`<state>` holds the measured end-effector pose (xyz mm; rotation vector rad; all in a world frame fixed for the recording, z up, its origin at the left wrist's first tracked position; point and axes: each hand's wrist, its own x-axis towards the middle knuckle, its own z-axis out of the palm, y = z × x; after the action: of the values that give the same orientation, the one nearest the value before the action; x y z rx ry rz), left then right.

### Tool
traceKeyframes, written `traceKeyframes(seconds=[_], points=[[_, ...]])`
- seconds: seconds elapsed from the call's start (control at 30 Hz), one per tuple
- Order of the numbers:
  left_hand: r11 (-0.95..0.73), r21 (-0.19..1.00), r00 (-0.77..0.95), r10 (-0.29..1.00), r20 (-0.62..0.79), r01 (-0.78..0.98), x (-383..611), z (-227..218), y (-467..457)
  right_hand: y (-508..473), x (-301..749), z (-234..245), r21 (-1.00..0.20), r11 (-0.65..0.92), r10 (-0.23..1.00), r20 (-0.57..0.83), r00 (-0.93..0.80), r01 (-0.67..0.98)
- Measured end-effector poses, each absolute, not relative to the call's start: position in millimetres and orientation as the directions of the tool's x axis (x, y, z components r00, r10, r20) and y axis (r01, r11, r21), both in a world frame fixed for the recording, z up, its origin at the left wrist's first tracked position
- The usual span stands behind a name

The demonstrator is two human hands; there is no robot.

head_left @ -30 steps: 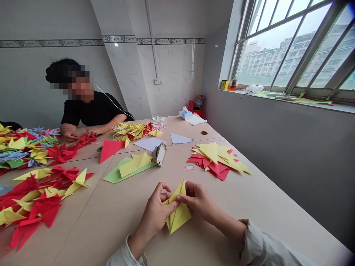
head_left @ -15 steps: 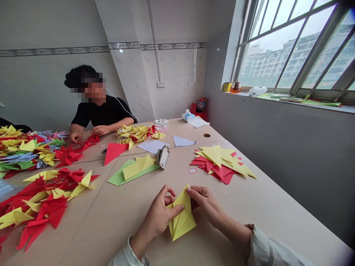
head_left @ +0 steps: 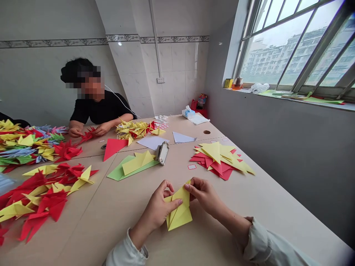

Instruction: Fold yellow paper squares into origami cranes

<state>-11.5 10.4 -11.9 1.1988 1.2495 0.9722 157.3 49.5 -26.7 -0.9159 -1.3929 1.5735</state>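
Observation:
A partly folded piece of yellow origami paper point(head_left: 181, 216) is held between my two hands, just over the near part of the table. My left hand point(head_left: 158, 207) grips its left side, with the thumb lying across the front. At its upper corner, my right hand point(head_left: 203, 195) pinches the paper between thumb and fingers. Creased flaps run down the paper's face to a lower point. Beyond my right hand lies a pile of folded yellow and red paper pieces point(head_left: 222, 160). A green folded sheet point(head_left: 119, 173) with a yellow piece point(head_left: 138, 162) on it is past my left hand.
A metal stapler-like object point(head_left: 162, 152) stands by the green sheet. Heaps of folded paper cranes point(head_left: 50, 199) cover the left side. Across the table point(head_left: 116, 214), a person point(head_left: 100, 107) in black handles red folded paper. A tissue box point(head_left: 188, 112) sits at the far end.
The yellow paper and both hands sit slightly higher in view, and the paper has tilted a little. My grips look the same. The other person's hands have moved with the red paper.

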Motion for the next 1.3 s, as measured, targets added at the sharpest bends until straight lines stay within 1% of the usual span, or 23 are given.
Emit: traceKeyframes(seconds=[0.07,0.1,0.17,0.23,0.27,0.3,0.33,0.37,0.4,0.47,0.53,0.6,0.63,0.7,0.77,0.83,0.9,1.17,1.3], points=[[0.131,0.988,0.069,0.988,-0.137,0.083,-16.4,-16.4,14.7,50.2,158.1,-25.7,-0.998,-0.014,0.931,0.011,-0.364,-0.065],[0.111,0.990,0.041,0.992,-0.115,0.089,-20.0,-19.2,17.8,50.9,159.1,-24.4,-1.000,0.011,0.937,0.013,-0.349,-0.008],[0.055,0.984,-0.027,0.998,-0.051,0.169,-27.7,-25.4,24.6,52.9,161.5,-22.1,-0.976,0.098,0.950,0.034,-0.312,0.193],[-0.045,0.937,-0.110,0.990,0.088,0.345,-33.1,-31.5,29.8,55.6,163.8,-21.9,-0.877,0.202,0.956,0.081,-0.280,0.435],[-0.100,0.885,-0.131,0.975,0.177,0.455,-33.7,-34.3,30.6,57.3,164.9,-23.0,-0.810,0.243,0.956,0.107,-0.272,0.535],[-0.156,0.808,-0.123,0.955,0.271,0.568,-32.8,-36.9,29.9,59.3,166.0,-24.8,-0.744,0.269,0.955,0.125,-0.268,0.611],[-0.211,0.708,-0.072,0.935,0.348,0.674,-30.2,-39.5,27.5,61.4,167.1,-27.1,-0.688,0.283,0.955,0.134,-0.266,0.668],[-0.262,0.596,0.006,0.918,0.396,0.759,-26.4,-42.0,23.5,63.7,168.2,-29.5,-0.642,0.291,0.954,0.138,-0.265,0.710],[-0.299,0.489,0.096,0.913,0.397,0.819,-21.8,-44.6,18.4,65.8,169.1,-31.8,-0.600,0.296,0.954,0.151,-0.257,0.743],[-0.369,0.328,0.268,0.911,0.313,0.870,-12.4,-49.5,7.0,68.3,170.2,-34.9,-0.514,0.330,0.942,0.231,-0.243,0.792],[-0.421,0.246,0.371,0.901,0.226,0.873,-5.3,-52.9,-1.9,66.7,169.3,-35.6,-0.423,0.434,0.883,0.374,-0.283,0.796],[-0.426,0.214,0.399,0.903,0.160,0.879,-1.7,-53.3,-5.9,60.4,166.5,-35.0,-0.341,0.606,0.772,0.471,-0.427,0.719],[-0.417,0.208,0.397,0.908,0.131,0.885,-1.0,-52.3,-6.3,56.1,164.9,-34.8,-0.317,0.694,0.706,0.477,-0.523,0.647],[-0.401,0.205,0.394,0.916,0.074,0.893,-0.9,-48.3,-5.1,47.6,163.2,-35.4,-0.324,0.800,0.599,0.413,-0.686,0.505],[-0.396,0.201,0.398,0.917,0.032,0.896,-1.7,-43.6,-3.6,42.2,165.4,-37.1,-0.364,0.818,0.556,0.300,-0.776,0.446],[-0.395,0.191,0.401,0.916,0.011,0.899,-2.7,-39.8,-3.0,41.4,171.9,-38.3,-0.389,0.805,0.549,0.197,-0.813,0.449],[-0.390,0.182,0.397,0.918,-0.006,0.903,-3.3,-37.4,-3.4,43.8,181.1,-38.2,-0.388,0.804,0.534,0.135,-0.835,0.451],[-0.351,0.172,0.370,0.924,-0.097,0.920,-18.4,-29.5,-4.3,49.4,211.4,-30.7,-0.362,0.848,0.439,0.065,-0.896,0.388],[-0.334,0.133,0.345,0.935,-0.077,0.933,-29.9,-30.5,-9.3,48.8,215.0,-25.6,-0.368,0.849,0.417,0.031,-0.908,0.378]])
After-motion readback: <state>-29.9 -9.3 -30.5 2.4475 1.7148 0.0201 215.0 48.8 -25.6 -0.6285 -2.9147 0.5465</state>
